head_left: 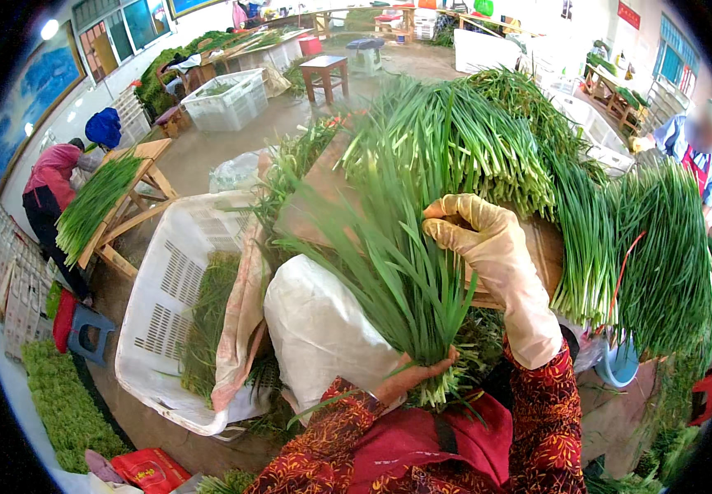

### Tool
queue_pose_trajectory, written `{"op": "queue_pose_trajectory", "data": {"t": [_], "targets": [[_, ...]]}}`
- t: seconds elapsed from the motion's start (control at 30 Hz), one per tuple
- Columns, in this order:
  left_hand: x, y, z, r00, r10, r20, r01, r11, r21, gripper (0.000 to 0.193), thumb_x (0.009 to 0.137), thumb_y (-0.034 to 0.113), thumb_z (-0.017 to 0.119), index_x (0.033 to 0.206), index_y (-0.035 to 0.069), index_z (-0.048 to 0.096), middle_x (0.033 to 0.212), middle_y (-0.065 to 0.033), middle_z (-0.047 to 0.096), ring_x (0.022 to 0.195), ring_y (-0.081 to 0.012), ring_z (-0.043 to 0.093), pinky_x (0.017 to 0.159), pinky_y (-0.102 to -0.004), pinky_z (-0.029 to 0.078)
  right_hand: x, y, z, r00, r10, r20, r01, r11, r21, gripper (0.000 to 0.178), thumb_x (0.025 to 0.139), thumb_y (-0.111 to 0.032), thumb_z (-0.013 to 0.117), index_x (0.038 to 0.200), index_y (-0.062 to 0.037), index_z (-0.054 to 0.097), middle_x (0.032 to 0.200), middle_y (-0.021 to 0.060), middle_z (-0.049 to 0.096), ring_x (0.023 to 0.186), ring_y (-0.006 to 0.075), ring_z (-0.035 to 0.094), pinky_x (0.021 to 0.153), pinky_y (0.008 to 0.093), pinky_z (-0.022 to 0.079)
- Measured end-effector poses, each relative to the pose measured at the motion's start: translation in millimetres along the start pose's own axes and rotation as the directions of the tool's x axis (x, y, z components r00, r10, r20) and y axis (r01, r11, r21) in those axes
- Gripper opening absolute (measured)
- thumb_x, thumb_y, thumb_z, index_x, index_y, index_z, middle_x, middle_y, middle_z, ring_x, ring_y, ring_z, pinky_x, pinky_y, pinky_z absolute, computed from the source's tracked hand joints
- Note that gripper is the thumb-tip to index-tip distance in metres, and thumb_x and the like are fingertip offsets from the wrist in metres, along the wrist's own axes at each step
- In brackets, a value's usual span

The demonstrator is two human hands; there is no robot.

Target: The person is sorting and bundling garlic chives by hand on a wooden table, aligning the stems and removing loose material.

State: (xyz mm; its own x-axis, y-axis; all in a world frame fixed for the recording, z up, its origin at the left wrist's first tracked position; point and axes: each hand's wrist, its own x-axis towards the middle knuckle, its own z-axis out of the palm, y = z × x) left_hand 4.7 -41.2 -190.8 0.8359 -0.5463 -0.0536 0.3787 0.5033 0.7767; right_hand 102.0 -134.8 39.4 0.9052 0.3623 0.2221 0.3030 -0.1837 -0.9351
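My bare left hand is wrapped round the lower stems of a bunch of garlic chives. The long green leaves fan upward and to the left, somewhat blurred at their tips. At the bunch's right edge, my right hand wears a pale yellowish glove. Its thumb and fingers are pinched together beside the leaves; whatever lies between them is too small to make out. Beyond both hands, a large heap of garlic chives lies on a brown wooden table. Further chives hang in thick bundles on the right.
A white plastic crate with loose greens stands left of a white sack. A blue basin sits low at the right. One person bends over a wooden stand at far left; another is at far right. A stool stands behind.
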Motion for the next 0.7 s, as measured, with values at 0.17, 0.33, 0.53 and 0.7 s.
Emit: {"op": "queue_pose_trajectory", "data": {"t": [0.17, 0.33, 0.53, 0.7], "targets": [[0, 12, 14, 0.998, 0.000, -0.062, 0.002, 0.999, 0.035, 0.033, 0.082, 0.014, 0.052, 0.111, 0.001, 0.044, 0.108, -0.0078, 0.050, 0.102, -0.0156, 0.045, 0.092, -0.0290, 0.033, -3, -4, 3, 0.997, 0.079, 0.006, -0.079, 0.986, 0.147, 0.025, 0.073, -0.015, 0.065, 0.095, -0.0058, 0.060, 0.077, 0.0028, 0.061, 0.067, 0.0058, 0.053, 0.064, 0.0202, 0.043], [0, 5, 1, 0.996, -0.007, 0.084, -0.009, 0.983, 0.184, 0.051, 0.083, 0.026, 0.042, 0.124, 0.000, 0.028, 0.123, -0.0195, 0.029, 0.113, -0.0315, 0.030, 0.098, -0.0490, 0.023, 3, -5, 7, 0.992, 0.121, -0.024, -0.122, 0.990, -0.066, 0.026, 0.073, -0.016, 0.065, 0.096, -0.0061, 0.059, 0.081, 0.0025, 0.061, 0.070, 0.0059, 0.053, 0.064, 0.0196, 0.043], [0, -3, -1, 0.999, -0.018, 0.045, 0.016, 0.998, 0.056, 0.048, 0.084, 0.028, 0.042, 0.123, 0.001, 0.031, 0.122, -0.0180, 0.032, 0.113, -0.0311, 0.030, 0.099, -0.0496, 0.021, 0, -12, 14, 0.992, 0.124, 0.011, -0.119, 0.914, 0.388, 0.027, 0.071, -0.015, 0.067, 0.095, -0.0054, 0.060, 0.081, 0.0023, 0.061, 0.070, 0.0058, 0.053, 0.064, 0.0192, 0.043], [0, 5, 7, 1.000, -0.028, -0.009, 0.028, 1.000, 0.015, 0.042, 0.082, 0.025, 0.050, 0.116, 0.002, 0.040, 0.115, -0.0125, 0.042, 0.108, -0.0233, 0.038, 0.095, -0.0389, 0.027, 10, 4, 14, 0.996, 0.002, -0.093, 0.000, 1.000, 0.022, 0.029, 0.072, -0.012, 0.067, 0.097, -0.0010, 0.057, 0.083, 0.0021, 0.060, 0.071, 0.0062, 0.053, 0.064, 0.0197, 0.044]]}}
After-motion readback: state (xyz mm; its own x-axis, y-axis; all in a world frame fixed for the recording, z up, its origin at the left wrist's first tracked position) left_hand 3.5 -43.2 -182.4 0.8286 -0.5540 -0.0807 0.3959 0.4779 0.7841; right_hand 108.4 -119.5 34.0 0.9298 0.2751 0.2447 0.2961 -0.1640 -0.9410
